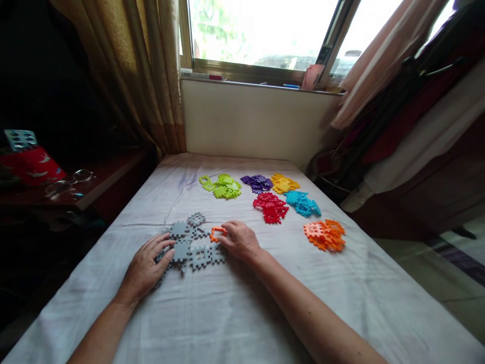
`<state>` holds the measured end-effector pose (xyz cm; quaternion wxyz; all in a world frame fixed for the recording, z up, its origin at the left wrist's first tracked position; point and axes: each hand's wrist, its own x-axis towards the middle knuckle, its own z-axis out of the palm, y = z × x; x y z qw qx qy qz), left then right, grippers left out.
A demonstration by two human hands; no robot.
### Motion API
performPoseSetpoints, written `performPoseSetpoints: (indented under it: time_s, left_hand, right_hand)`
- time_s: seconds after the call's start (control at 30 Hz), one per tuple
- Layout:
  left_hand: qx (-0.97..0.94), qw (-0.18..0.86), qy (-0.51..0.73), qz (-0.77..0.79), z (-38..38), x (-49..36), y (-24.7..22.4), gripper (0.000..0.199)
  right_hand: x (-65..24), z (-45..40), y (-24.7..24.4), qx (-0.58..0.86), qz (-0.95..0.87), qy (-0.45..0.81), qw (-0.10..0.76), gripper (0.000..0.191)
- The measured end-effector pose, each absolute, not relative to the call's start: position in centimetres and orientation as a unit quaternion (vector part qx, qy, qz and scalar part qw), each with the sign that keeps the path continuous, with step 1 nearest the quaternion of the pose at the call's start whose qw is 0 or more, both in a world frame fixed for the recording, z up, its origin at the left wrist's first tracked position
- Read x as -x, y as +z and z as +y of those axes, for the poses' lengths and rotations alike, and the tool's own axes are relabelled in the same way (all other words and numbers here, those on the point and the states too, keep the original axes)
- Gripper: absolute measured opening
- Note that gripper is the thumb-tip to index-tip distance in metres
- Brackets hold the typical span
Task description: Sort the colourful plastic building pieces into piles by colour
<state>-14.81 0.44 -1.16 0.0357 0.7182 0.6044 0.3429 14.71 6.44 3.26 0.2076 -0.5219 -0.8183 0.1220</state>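
Note:
Grey interlocking plastic tiles point(181, 251) with notched edges lie spread on the white sheet point(242, 313), some overlapping. My left hand point(146, 264) rests at their left side, its fingers stretched out over the nearest grey tiles and partly covering them. An orange notched frame piece point(216, 233) sits at the right edge of the grey group. My right hand point(239, 240) has its fingers closed on the right end of this orange piece, hiding that end.
Beyond my hands are separate piles of lime green point(226, 187), purple point(256, 183), yellow point(283, 183), blue point(302, 203) and red tiles point(270, 207). An orange pile point(325, 235) lies at the right. Eyeglasses point(60, 188) lie on a dark side table at left.

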Motion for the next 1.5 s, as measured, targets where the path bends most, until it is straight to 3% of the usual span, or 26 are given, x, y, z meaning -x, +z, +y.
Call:
performPoseSetpoints:
  time_s: [0.13, 0.2, 0.37, 0.5, 0.57, 0.73, 0.97, 1.13, 1.27, 1.5]
  left_hand:
    - [-0.725, 0.03, 0.346, 0.595, 0.7, 14.9, -1.3, 0.047]
    - [-0.73, 0.028, 0.346, 0.589, 0.9, 15.0, -1.4, 0.048]
    - [-0.732, 0.026, 0.355, 0.58, 1.2, 15.4, -1.6, 0.05]
    - [-0.731, 0.032, 0.361, 0.578, 1.5, 15.5, -1.9, 0.051]
    - [-0.729, 0.037, 0.366, 0.577, 1.6, 15.5, -1.8, 0.052]
    - [-0.716, 0.059, 0.384, 0.58, 1.5, 14.9, -1.0, 0.05]
    - [-0.614, 0.095, 0.402, 0.673, 1.3, 15.3, 0.4, 0.047]
    - [-0.628, 0.061, 0.292, 0.719, 3.4, 14.6, 1.4, 0.056]
    - [-0.657, 0.075, 0.183, 0.727, 5.2, 11.0, 1.9, 0.058]
    - [-0.709, 0.093, 0.157, 0.681, 6.6, 6.9, 2.4, 0.05]
  right_hand:
    - [-13.5, 7.0, 5.3, 0.577, -0.8, 0.142, 0.08, 0.027]
    - [-13.5, 7.5, 5.5, 0.599, -0.779, 0.174, 0.067, 0.033]
    - [-15.0, 8.0, 4.0, 0.624, -0.691, 0.253, 0.262, 0.014]
    - [-21.1, 8.1, 3.5, 0.633, -0.651, 0.235, 0.346, 0.021]
    - [-25.9, 8.0, 3.7, 0.669, -0.564, 0.19, 0.445, 0.023]
    - [-37.6, 6.3, 3.9, 0.748, -0.446, 0.101, 0.481, 0.035]
    - [-43.1, 4.3, 2.0, 0.817, -0.397, 0.041, 0.415, 0.03]
    - [-39.6, 3.8, 2.0, 0.764, -0.49, -0.055, 0.415, 0.041]
    - [-33.2, 3.4, 2.7, 0.668, -0.625, 0.002, 0.404, 0.035]
    - [-23.1, 2.4, 4.0, 0.543, -0.791, 0.145, 0.241, 0.023]
